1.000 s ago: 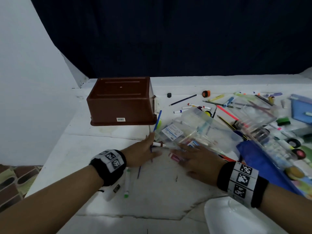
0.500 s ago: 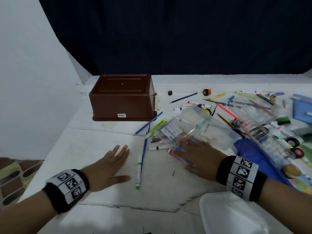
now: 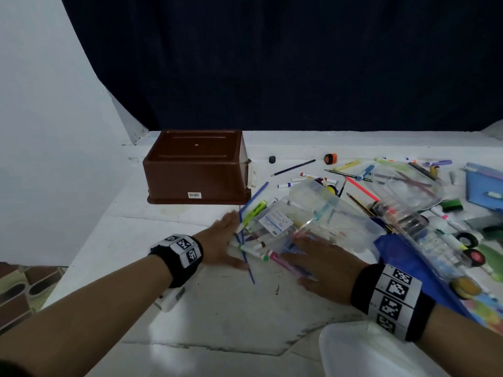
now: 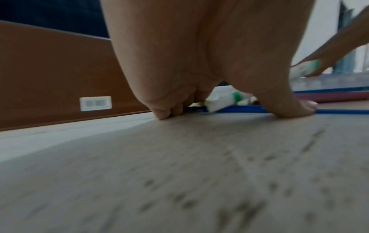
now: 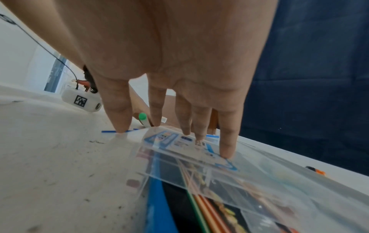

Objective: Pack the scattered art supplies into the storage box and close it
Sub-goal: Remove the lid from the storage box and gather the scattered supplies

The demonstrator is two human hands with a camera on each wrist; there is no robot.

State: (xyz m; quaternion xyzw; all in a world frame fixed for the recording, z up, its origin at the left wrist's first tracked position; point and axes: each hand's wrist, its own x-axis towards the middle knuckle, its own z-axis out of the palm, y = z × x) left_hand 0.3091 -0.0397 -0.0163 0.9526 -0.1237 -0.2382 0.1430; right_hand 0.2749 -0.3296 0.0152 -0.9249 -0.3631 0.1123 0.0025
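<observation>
The brown storage box (image 3: 196,167) stands upside down on the white table, far left; its side (image 4: 60,78) shows in the left wrist view. My left hand (image 3: 238,240) (image 4: 229,110) arches over the left ends of several markers (image 3: 253,250), fingertips and thumb on the table, pressing them toward the pile. A green-banded marker (image 4: 225,100) and a thin blue stick (image 4: 239,109) lie under its palm. My right hand (image 3: 304,257) (image 5: 185,134) lies with straight fingers on a clear plastic case (image 3: 326,213) (image 5: 199,151).
Pens, pencils and tape rolls (image 3: 468,239) litter the table's right half, with a blue pouch (image 3: 402,257) and a blue folder (image 3: 484,186). A white plastic lid (image 3: 367,349) sits at the near right. The table's left edge drops off beside my left forearm.
My left hand went from the pile out to the left, lay flat, then swept right again, pushing the loose markers against the pile. My right hand stayed on the clear case.
</observation>
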